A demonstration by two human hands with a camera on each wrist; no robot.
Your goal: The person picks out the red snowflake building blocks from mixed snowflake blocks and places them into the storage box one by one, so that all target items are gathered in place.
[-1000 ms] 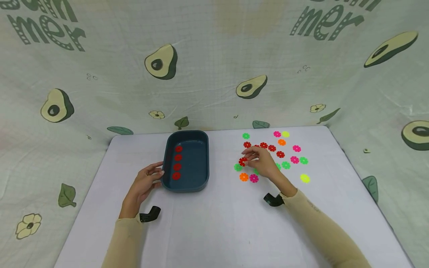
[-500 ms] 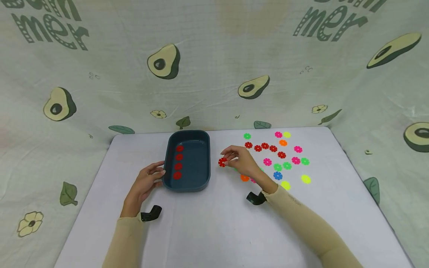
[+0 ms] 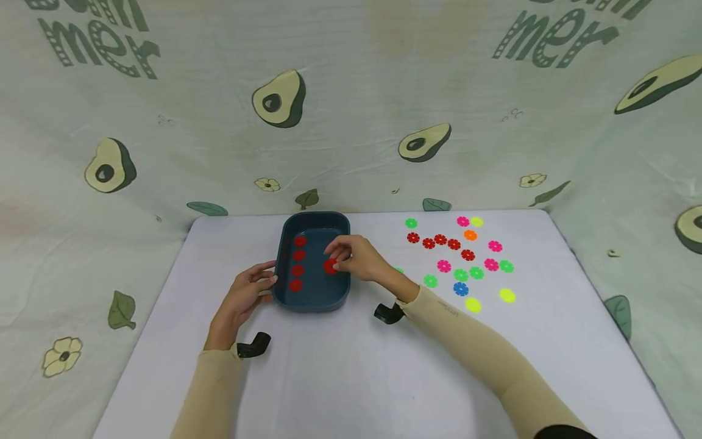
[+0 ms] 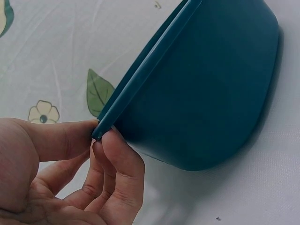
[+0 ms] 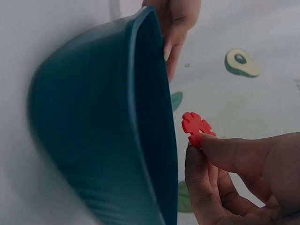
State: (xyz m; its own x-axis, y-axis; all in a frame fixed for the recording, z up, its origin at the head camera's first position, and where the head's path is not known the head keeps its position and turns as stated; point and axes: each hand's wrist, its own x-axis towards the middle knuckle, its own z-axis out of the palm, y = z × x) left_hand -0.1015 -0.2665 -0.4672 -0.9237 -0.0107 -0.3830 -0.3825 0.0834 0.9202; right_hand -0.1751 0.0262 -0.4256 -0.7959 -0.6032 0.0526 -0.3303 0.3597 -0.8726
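A dark blue-green plastic tub [image 3: 318, 299] stands on the left half of the table, with a column of several red notched discs [image 3: 298, 270] lying on its floor. At its left side my left hand [image 3: 247, 299] pinches the rim [image 4: 150, 63] between thumb and fingers. My right hand [image 3: 359, 259] is over the tub's right side, pinching one red notched disc [image 5: 196, 124] by its edge between thumb and fingertips. In the right wrist view that disc is held beside the tub's mouth, apart from the wall.
Right of the tub, loose notched discs are scattered on the white table [image 3: 329, 378]: several red [image 3: 440, 239], pink, green, yellow, one orange [image 3: 470, 235] and one blue [image 3: 460, 289]. A cloth printed with avocados rises behind the table.
My right hand has carried the red disc left from among the loose discs to over the tub. My left hand keeps its pinch on the rim. The head view has shifted slightly.
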